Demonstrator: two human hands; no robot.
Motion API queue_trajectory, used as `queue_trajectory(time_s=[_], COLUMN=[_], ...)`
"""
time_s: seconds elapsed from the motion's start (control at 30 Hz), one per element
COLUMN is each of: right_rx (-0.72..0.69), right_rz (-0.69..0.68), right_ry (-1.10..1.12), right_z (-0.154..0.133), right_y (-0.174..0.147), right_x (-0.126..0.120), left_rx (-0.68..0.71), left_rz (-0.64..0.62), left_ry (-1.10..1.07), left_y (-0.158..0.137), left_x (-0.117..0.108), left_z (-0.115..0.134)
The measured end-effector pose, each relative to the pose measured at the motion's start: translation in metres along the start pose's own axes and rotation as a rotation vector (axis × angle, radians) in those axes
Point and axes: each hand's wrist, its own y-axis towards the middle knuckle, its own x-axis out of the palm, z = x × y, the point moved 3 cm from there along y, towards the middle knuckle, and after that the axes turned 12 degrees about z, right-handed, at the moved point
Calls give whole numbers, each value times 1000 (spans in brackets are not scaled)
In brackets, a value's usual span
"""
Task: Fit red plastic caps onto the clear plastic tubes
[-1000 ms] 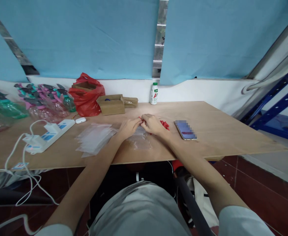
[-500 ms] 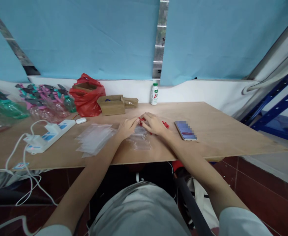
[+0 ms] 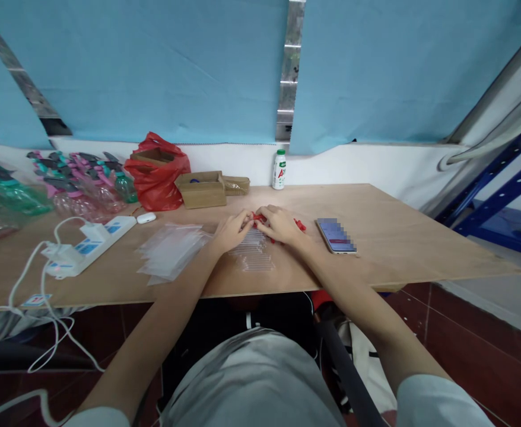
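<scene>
My left hand (image 3: 234, 230) and my right hand (image 3: 279, 224) meet at the middle of the table. Their fingers are closed around a small red piece (image 3: 257, 219), whose exact kind is hidden by the fingers. Just below the hands lie several thin clear sticks (image 3: 252, 249) side by side in a loose row. More small red pieces (image 3: 299, 225) rest right of my right hand, partly behind it. A stack of clear plastic bags (image 3: 171, 252) lies to the left of my left forearm.
A phone (image 3: 336, 236) lies on the right. Behind are a white bottle (image 3: 279, 171), an open cardboard box (image 3: 202, 193) and a red plastic bag (image 3: 158, 181). A power strip (image 3: 92, 248) with cables and several spray bottles (image 3: 82, 190) occupy the left. The table's front edge (image 3: 251, 293) is near my body.
The fingers of my left hand have shifted slightly and bent more at the red piece. My right hand has barely moved. Everything else on the table stays in place.
</scene>
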Motion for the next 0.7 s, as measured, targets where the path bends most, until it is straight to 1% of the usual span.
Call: queue_trajectory(time_s=[0.13,0.27,0.47,0.7], right_rx=[-7,-14,-35,-27], right_rz=[-9,-22,-46,-35], right_ry=[-10,-57,-125,-159], right_z=[-3,-3,0,-14], right_y=[1,1,0,2], right_x=[-2,0,7,11], left_rx=[72,88,119,152], left_rz=[-16,-17,-17,-19], left_ry=[-30,-33,30,92], left_y=[0,0,-1,1], left_x=[6,11,14,14], left_z=[-4,-8,-11,-9])
